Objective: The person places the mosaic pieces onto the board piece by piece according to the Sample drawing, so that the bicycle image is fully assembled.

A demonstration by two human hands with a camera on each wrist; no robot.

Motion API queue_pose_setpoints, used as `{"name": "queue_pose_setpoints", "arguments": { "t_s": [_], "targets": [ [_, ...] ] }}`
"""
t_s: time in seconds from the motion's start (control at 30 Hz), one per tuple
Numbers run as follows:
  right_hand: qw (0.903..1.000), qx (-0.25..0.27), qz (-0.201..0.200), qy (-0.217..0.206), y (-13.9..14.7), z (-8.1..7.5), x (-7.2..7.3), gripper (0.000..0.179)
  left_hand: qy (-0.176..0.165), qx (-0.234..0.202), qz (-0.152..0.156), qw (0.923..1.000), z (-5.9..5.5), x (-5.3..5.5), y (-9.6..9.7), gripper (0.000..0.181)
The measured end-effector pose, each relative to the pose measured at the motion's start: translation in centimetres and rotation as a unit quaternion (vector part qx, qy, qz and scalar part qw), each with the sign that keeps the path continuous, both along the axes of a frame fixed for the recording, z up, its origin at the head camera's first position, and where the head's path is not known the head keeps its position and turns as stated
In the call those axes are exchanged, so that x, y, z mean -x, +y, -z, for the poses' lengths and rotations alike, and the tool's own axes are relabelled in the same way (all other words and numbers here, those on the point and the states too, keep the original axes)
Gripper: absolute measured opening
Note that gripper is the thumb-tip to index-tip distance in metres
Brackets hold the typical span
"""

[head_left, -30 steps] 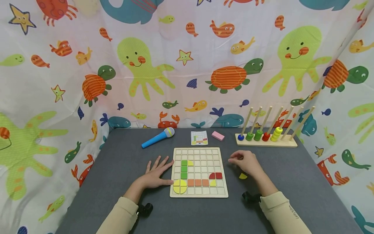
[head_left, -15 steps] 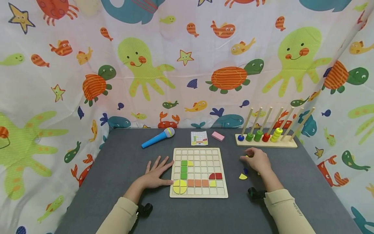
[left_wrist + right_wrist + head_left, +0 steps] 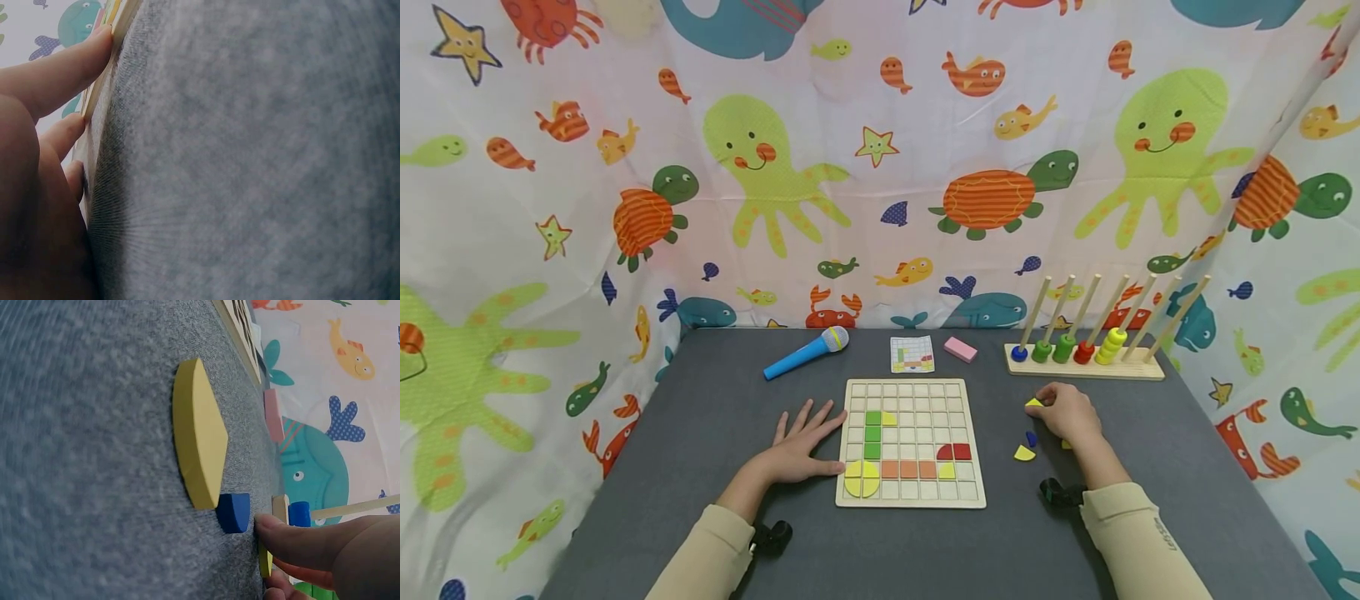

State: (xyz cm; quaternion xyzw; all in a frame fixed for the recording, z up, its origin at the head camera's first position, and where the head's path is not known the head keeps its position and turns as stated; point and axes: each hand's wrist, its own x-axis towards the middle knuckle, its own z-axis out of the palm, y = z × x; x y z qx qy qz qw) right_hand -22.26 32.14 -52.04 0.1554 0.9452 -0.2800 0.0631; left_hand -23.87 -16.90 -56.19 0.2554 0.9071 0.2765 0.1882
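Note:
My left hand lies with fingers spread, its thumb and forefinger touching the left edge of the wooden grid board. Green squares, orange squares, red pieces and a yellow circle made of quarters sit on the board. To the right of it, my right hand pinches a yellow quarter-circle piece at the table surface. Nearby on the table lie another yellow quarter-circle piece and a blue piece. A further yellow piece shows partly beneath the right wrist.
Behind the board lie a blue toy microphone, a small pattern card and a pink block. A wooden peg stand with coloured rings stands at the back right. A printed curtain closes off the back.
My right hand has moved right, away from the board, uncovering the blue piece, and a yellow piece now shows at its fingertips. The left hand has stayed at the board's edge.

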Motion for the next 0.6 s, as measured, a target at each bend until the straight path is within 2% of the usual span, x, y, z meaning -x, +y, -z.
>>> {"name": "queue_pose_setpoints", "arguments": {
  "t_s": [0.1,0.2,0.23,0.37,0.4,0.57,0.6],
  "targets": [
    [1.0000,0.000,0.004,-0.001,0.0,0.1,0.2,0.037,-0.002,0.004,-0.007,1.0000,-0.5,-0.3,0.1,0.093],
    [0.9999,0.007,0.007,-0.002,0.0,0.2,0.2,0.034,0.003,0.008,-0.003,1.0000,-0.2,-0.1,0.0,0.092],
    [0.9999,0.010,0.006,-0.001,0.0,0.2,0.2,0.033,-0.001,0.017,-0.007,0.9998,-0.6,-0.2,0.2,0.093],
    [0.9994,0.034,-0.006,0.001,-0.1,0.0,0.2,0.029,0.000,0.031,-0.009,0.9995,-0.7,-0.2,0.3,0.093],
    [0.9991,0.041,-0.011,0.002,-0.1,-0.1,0.2,0.029,-0.006,0.039,-0.012,0.9992,-1.2,-0.3,0.4,0.094],
    [0.9969,0.070,-0.032,0.019,-0.8,-0.7,0.0,0.030,-0.013,0.026,-0.011,0.9995,-1.3,-0.4,0.5,0.094],
    [0.9963,0.074,-0.037,0.023,-1.1,-0.9,-0.1,0.030,-0.011,0.020,-0.008,0.9997,-0.9,-0.2,0.4,0.094]
  ]
}}
